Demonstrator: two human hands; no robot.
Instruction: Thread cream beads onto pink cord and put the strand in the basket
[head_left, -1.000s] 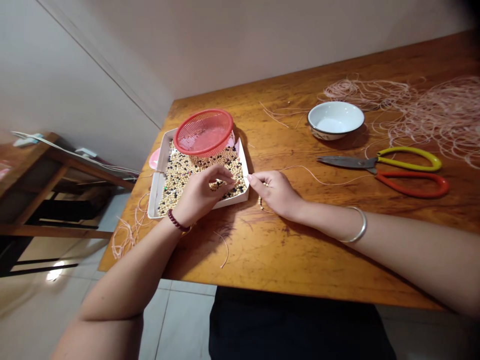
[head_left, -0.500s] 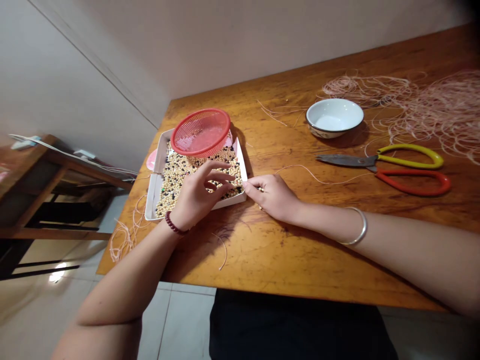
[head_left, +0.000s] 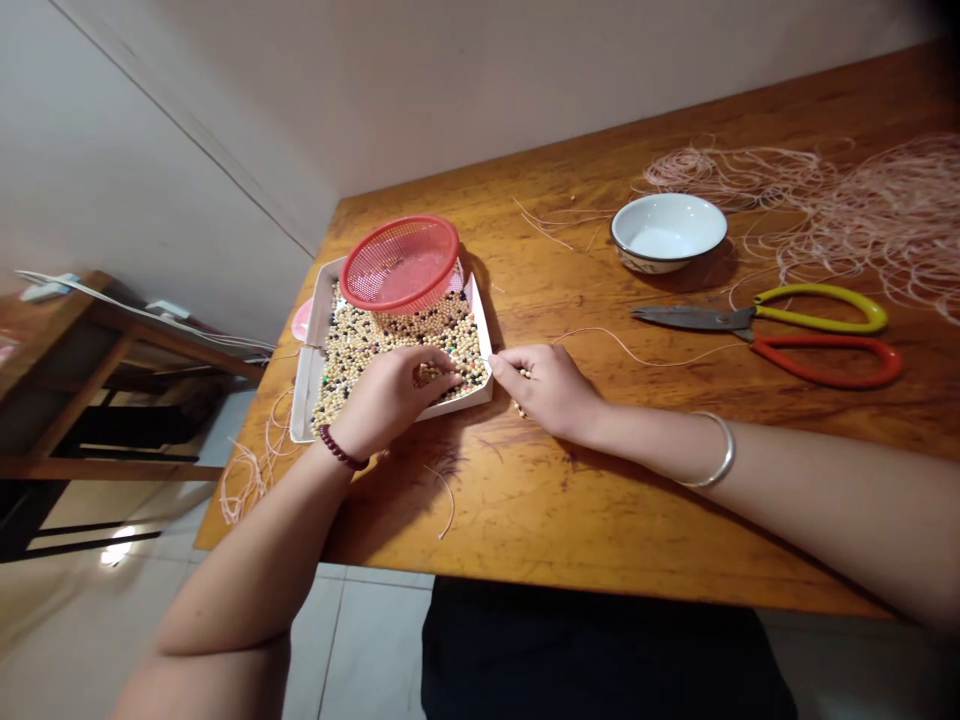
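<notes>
A shallow white box (head_left: pixel 303 395) holds many small beads (head_left: pixel 360 345), mostly cream with black ones and a few coloured. Over its near right part is my left hand (head_left: pixel 394 390), fingers curled down among the beads, thumb tip close to the fingertips; anything between them is too small to make out. At the box's right corner my right hand (head_left: pixel 546 385) is closed, thumb and forefinger pinching a thin string (head_left: pixel 622 345). Several cream beads (head_left: pixel 519 408) show by its fingers, and the string trails off rightward from behind the hand.
A red mesh basket (head_left: pixel 401 265) rests tilted on the box. To the right are a white enamel bowl (head_left: pixel 667 228), scissors (head_left: pixel 731 320) with one yellow and one red handle, and a tangled heap of pink string (head_left: pixel 885 215). More string (head_left: pixel 247 480) hangs at the table's left edge.
My left hand has lowered a little into the beads, its fingers curling and drawing closer to the thumb. My right hand holds nearly the same place.
</notes>
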